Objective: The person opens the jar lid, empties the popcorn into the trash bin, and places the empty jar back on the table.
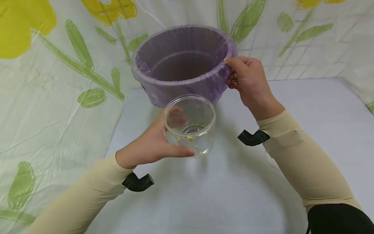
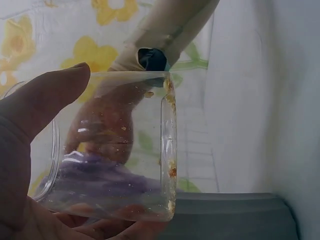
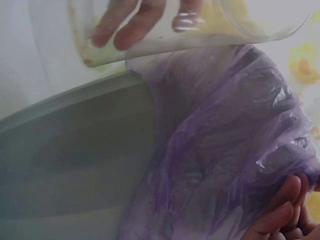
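My left hand (image 1: 152, 143) grips a clear plastic jar (image 1: 208, 139), its open mouth tilted up toward the head camera. Yellow crumbs (image 1: 190, 137) cling around the jar's bottom, and in the left wrist view more bits (image 2: 172, 172) stick along its base edge. Behind the jar stands a trash bin (image 1: 175, 92) lined with a thin purple bag (image 1: 217, 83) folded over the rim. With thumb and fingers, my right hand (image 1: 251, 81) pinches the bag at the rim's right side. In the right wrist view the bag (image 3: 210, 145) hangs wrinkled down the bin's grey outer wall (image 3: 75, 150).
The bin stands at the far side of a pale table (image 1: 222, 195). Behind and to the left hangs a plastic sheet (image 1: 58, 130) printed with flowers. A clear round rim (image 1: 273, 162) shows partly behind the right forearm. Something black (image 1: 339, 219) sits at the lower right corner.
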### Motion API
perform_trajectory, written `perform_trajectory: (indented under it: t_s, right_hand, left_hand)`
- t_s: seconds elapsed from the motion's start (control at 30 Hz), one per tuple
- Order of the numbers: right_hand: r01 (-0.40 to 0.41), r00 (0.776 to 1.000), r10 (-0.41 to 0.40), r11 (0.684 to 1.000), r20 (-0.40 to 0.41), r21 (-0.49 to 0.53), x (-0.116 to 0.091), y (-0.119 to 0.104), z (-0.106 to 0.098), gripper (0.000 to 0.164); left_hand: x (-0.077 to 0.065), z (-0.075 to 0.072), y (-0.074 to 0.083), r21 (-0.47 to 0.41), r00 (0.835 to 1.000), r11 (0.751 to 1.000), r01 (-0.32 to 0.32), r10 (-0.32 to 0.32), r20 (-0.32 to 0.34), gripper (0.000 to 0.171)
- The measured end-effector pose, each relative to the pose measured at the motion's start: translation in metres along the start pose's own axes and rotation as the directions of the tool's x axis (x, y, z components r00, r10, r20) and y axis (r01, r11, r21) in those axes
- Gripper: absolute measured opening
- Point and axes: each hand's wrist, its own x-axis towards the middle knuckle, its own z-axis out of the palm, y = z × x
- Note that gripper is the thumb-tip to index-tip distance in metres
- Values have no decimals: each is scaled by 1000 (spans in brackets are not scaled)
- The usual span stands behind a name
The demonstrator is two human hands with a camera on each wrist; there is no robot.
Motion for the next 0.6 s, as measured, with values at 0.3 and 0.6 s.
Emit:
perform_trajectory:
  t_s: [0.3,0.6]
  right_hand:
    - [14,1000,-15,1000,8,13,0,1,-2,28]
    - [19,1000,-19,1000,18,19,1,3,-2,31]
  left_hand:
    - [2,17,-30,-13,995,998,59,-58,78,98]
    - [1,33,-56,6,988,995,99,-99,116,103]
